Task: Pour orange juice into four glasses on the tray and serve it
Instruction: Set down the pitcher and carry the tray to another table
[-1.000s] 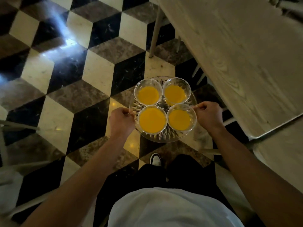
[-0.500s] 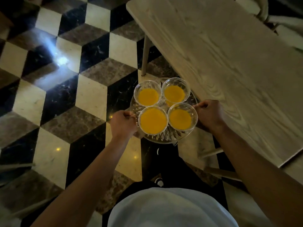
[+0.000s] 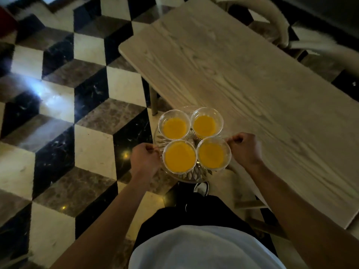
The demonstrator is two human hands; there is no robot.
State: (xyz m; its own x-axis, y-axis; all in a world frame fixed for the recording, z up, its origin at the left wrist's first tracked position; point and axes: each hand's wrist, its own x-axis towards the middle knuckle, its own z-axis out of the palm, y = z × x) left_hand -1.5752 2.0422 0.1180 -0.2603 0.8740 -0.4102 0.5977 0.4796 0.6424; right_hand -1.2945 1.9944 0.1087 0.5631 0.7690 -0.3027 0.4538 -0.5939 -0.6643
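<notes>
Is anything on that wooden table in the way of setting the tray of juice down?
Nothing visible: the wooden table top is bare where it shows. Both hands, left hand and right hand, hold the tray beside its near edge.

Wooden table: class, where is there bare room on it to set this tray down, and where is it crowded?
The whole visible top of the wooden table is bare, from its rounded near corner to the chair at the far end. The tray is crowded: four glasses of juice fill it, with the left hand and right hand gripping its rim.

glasses of juice [image 3: 179, 156]: 4 | tray [image 3: 191, 177]: 1 | hands [image 3: 144, 162]: 2 | table [image 3: 252, 84]: 1
</notes>
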